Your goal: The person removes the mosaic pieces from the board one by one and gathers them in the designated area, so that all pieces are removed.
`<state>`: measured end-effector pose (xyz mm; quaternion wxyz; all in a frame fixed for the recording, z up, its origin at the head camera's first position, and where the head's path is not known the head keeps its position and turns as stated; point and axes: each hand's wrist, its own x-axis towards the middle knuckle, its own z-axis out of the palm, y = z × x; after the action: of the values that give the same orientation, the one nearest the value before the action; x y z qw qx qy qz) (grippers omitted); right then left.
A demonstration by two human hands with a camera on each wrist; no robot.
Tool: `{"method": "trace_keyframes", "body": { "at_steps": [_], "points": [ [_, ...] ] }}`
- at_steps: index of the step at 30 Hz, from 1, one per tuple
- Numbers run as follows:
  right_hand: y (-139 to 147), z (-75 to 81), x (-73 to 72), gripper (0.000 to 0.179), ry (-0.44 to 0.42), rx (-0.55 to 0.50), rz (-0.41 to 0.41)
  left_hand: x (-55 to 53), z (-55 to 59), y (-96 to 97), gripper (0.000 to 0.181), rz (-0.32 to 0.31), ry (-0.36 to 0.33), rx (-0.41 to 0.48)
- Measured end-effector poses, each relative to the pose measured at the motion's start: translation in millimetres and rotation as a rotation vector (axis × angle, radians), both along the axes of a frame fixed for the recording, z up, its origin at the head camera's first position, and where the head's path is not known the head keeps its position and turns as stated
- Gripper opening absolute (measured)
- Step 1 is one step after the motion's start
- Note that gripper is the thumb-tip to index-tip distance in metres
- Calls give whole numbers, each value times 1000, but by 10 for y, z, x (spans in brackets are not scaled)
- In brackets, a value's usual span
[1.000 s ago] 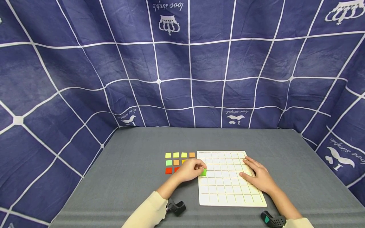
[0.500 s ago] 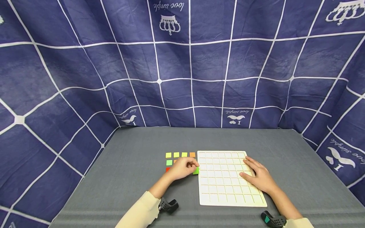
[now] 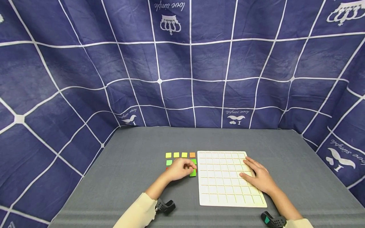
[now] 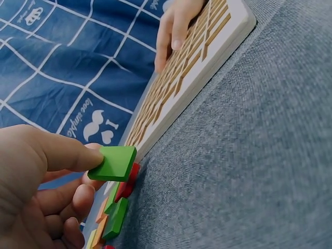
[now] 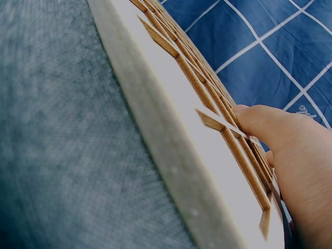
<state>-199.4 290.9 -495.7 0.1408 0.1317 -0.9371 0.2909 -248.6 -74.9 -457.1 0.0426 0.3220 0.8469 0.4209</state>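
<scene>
My left hand (image 3: 179,168) pinches a square green tile (image 4: 115,164) between thumb and fingers. In the head view it hangs over the front right of the tile rows, just left of the white grid board (image 3: 203,200). A red tile (image 4: 127,182) and another green tile (image 4: 116,219) lie just below it in the left wrist view. My right hand (image 3: 260,179) rests on the board's right side with fingers spread, thumb on the grid. In the right wrist view its thumb (image 5: 259,122) lies over the raised grid lines. The left hand hides part of the tile rows.
Yellow tiles (image 3: 176,155), an orange tile (image 3: 192,155) and a light green tile (image 3: 169,162) lie in rows left of the board. A grey cloth (image 3: 137,158) covers the table. A blue checked curtain (image 3: 176,63) hangs behind it.
My left hand has moved left with the green tile, from the board's left edge to over the tile rows. The right hand has stayed put on the board.
</scene>
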Motion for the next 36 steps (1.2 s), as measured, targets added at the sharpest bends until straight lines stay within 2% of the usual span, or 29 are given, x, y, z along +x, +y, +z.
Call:
{"method": "trace_keyframes", "body": {
  "at_steps": [10,16,22,36],
  "points": [
    [8,-11,-2,67,3,-1,-2,59,-64,17,14,1,5,-42],
    [11,-19,-1,66,8,-1,-1,88,-62,32,14,3,10,-55],
    [17,-19,0,67,7,-7,-2,79,-83,48,11,11,32,-96],
    [21,-25,-14,67,-1,7,0,69,-131,66,11,17,66,-116]
  ]
}}
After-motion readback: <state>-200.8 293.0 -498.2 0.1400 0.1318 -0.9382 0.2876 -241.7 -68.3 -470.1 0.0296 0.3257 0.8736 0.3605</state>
